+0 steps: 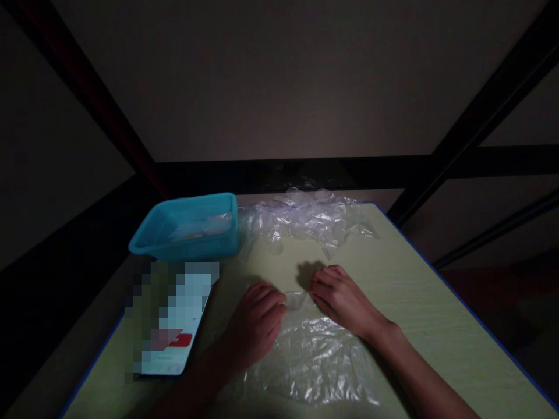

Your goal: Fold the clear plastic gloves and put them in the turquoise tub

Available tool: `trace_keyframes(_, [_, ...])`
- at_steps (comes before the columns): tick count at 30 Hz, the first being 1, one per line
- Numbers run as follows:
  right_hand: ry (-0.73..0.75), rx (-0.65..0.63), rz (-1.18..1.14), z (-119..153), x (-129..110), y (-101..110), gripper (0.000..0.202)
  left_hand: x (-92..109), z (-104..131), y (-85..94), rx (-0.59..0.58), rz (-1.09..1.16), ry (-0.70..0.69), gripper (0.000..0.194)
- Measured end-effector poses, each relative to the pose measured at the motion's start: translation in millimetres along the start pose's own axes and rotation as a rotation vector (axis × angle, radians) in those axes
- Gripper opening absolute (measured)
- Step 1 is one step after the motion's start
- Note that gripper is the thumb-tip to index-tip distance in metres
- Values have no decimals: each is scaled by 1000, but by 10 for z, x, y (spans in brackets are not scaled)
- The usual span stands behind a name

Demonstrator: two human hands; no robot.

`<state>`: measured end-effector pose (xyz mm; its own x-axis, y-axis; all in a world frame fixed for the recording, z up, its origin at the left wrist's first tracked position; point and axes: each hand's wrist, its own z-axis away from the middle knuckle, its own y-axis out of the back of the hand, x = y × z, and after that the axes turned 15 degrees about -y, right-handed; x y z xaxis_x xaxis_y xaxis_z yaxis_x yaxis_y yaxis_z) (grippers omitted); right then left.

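Observation:
A crinkled piece of clear plastic film point(323, 366) lies over the near middle of the table; I cannot tell if it is a bag or a glove. My left hand point(257, 320) has its fingers curled and pinches the film's far edge at the left. At the right end of that same edge, my right hand point(334, 291) is closed on it, with knuckles up and fingertips mostly hidden. Between the two hands the edge runs nearly straight. Beyond them is a loose heap of thin clear plastic point(301, 218) with rounded, finger-like ends, resembling disposable gloves.
At the back left stands a blue plastic basket point(227, 244) with flat, pale, clear-wrapped pieces point(201, 227) inside. A lit phone point(174, 326), partly blurred out, lies in front of it. The pale table point(437, 326) has a blue edge; a wall rises behind it.

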<state>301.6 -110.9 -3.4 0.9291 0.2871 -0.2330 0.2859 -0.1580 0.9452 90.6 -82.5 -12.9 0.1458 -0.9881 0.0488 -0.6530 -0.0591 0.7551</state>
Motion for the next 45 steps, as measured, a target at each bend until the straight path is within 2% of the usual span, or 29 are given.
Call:
trace_keyframes(6, [-46,0,78,5,40,-6,11,46,35,-22,-130,63,-12,23])
trace_keyframes(11, [-30,-105,18,26,134,109,15,70,31,2,-206,97,32,40])
trace_keyframes(18, [-59,-152,-99,89,310,231,31,19,59,19,-344,174,-21,64])
trace_keyframes(23, [-63,-199,-138,99,329,242,30,4,50,18,-414,187,6,61])
trace_keyframes(28, [-82,-181,-157,116,358,268,25,11,54,20,-408,185,20,52])
trace_keyframes(35, [-170,-141,-85,176,493,259,22,-5,94,7,-373,123,-24,52])
trace_keyframes(38, [-196,-151,-101,164,441,285,20,-19,83,20,-287,57,-69,47])
trace_keyframes(41, [-157,-170,-187,129,327,312,24,-32,63,38,-175,-30,-66,34])
trace_keyframes(45, [-105,-235,-245,97,219,298,31,-56,61,46,-120,-127,-28,24])
